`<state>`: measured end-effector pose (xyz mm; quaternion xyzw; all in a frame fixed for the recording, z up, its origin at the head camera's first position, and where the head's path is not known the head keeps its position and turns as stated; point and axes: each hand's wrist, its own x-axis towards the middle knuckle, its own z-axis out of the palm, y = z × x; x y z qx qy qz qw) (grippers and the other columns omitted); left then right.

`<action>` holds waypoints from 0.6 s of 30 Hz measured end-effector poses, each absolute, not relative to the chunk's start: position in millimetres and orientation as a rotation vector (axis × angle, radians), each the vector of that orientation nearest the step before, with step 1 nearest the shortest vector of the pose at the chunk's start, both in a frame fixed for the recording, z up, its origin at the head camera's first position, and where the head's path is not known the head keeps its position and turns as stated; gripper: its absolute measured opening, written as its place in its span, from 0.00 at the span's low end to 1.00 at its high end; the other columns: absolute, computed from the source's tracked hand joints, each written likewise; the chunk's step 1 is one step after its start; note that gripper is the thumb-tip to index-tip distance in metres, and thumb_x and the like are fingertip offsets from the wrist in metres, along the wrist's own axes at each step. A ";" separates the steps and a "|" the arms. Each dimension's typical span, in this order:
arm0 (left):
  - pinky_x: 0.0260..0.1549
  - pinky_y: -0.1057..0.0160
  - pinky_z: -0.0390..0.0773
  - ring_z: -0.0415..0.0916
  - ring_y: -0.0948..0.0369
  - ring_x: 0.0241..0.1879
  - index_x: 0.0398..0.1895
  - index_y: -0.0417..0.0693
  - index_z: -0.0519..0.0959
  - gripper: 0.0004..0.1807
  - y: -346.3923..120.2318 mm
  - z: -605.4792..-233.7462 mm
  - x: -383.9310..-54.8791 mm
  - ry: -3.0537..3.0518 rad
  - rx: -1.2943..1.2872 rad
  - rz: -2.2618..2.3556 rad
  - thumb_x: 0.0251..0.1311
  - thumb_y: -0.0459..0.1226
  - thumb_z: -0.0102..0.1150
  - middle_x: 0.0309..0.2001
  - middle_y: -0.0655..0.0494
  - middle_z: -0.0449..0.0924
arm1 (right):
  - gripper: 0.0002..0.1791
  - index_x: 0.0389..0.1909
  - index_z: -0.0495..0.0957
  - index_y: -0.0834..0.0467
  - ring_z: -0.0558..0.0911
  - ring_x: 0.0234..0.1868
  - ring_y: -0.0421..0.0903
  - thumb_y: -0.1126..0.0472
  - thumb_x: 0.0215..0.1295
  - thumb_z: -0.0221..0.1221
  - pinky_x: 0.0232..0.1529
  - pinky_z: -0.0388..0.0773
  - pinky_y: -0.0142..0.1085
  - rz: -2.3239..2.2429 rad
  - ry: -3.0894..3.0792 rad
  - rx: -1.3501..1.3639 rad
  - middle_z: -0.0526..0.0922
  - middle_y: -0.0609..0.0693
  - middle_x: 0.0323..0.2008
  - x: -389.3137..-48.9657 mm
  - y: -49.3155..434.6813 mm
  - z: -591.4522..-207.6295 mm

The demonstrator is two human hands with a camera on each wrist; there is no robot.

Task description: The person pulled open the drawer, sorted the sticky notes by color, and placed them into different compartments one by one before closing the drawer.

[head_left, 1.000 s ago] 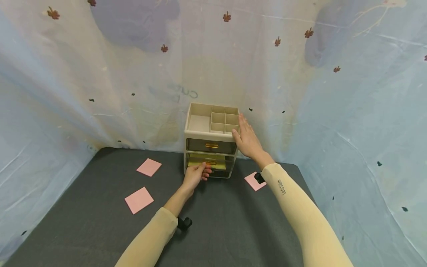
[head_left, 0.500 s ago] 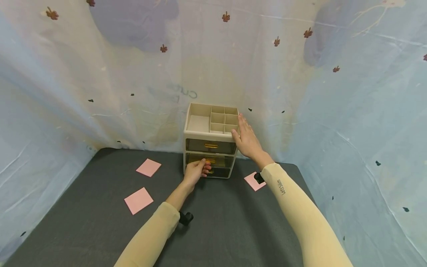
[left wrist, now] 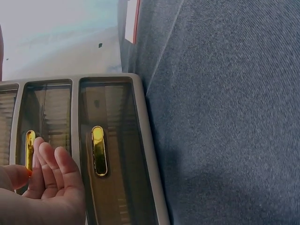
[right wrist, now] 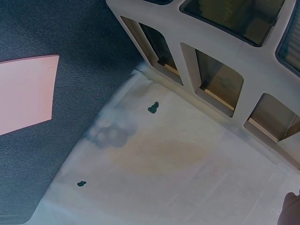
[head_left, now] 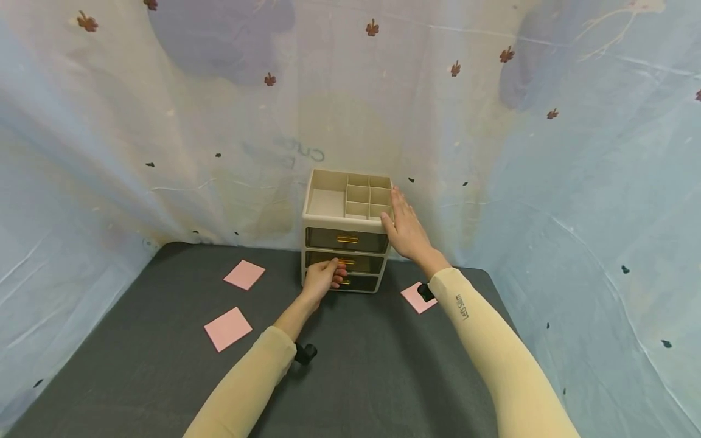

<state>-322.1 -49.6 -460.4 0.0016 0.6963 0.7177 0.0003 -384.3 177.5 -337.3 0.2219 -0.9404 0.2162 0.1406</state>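
Observation:
A cream desktop organizer point(head_left: 347, 219) with three dark see-through drawers stands at the back of the table, its top split into compartments. My left hand point(head_left: 320, 281) is at the middle drawer point(head_left: 372, 263); in the left wrist view, thumb and curled fingers pinch its gold handle point(left wrist: 30, 147). That drawer sits flush with the frame. Below it, the bottom drawer point(left wrist: 117, 187) has its own gold handle point(left wrist: 99, 151). Against the organizer's upper right side rests my right hand point(head_left: 409, 230), fingers extended; only a fingertip shows in the right wrist view.
Two pink square sheets point(head_left: 244, 275) point(head_left: 228, 328) lie left on the dark table point(head_left: 356, 365). A third pink square point(head_left: 415, 298) lies to the right, partly behind my right wrist. A patterned curtain point(head_left: 219, 121) hangs right behind the organizer.
The middle drawer, pulled out a little with something yellow showing in it, has gone in flush. My left hand moved slightly forward with it; my right hand kept its place.

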 end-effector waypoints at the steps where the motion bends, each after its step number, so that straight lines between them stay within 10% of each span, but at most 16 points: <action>1: 0.31 0.68 0.81 0.81 0.59 0.32 0.49 0.34 0.86 0.23 -50.1 -460.1 -322.1 2.192 0.008 2.247 0.82 0.45 0.49 0.36 0.51 0.87 | 0.40 0.84 0.33 0.60 0.39 0.84 0.52 0.44 0.85 0.35 0.82 0.43 0.52 0.623 -2.714 0.642 0.36 0.54 0.85 -384.3 177.5 -337.3; 18: 0.37 0.56 0.82 0.81 0.61 0.38 0.57 0.48 0.84 0.14 -65.6 -474.5 -311.7 2.892 0.455 1.434 0.79 0.42 0.54 0.45 0.56 0.86 | 0.40 0.84 0.33 0.59 0.40 0.84 0.53 0.44 0.85 0.35 0.82 0.41 0.51 0.640 -2.715 0.641 0.35 0.54 0.85 -382.1 176.4 -336.6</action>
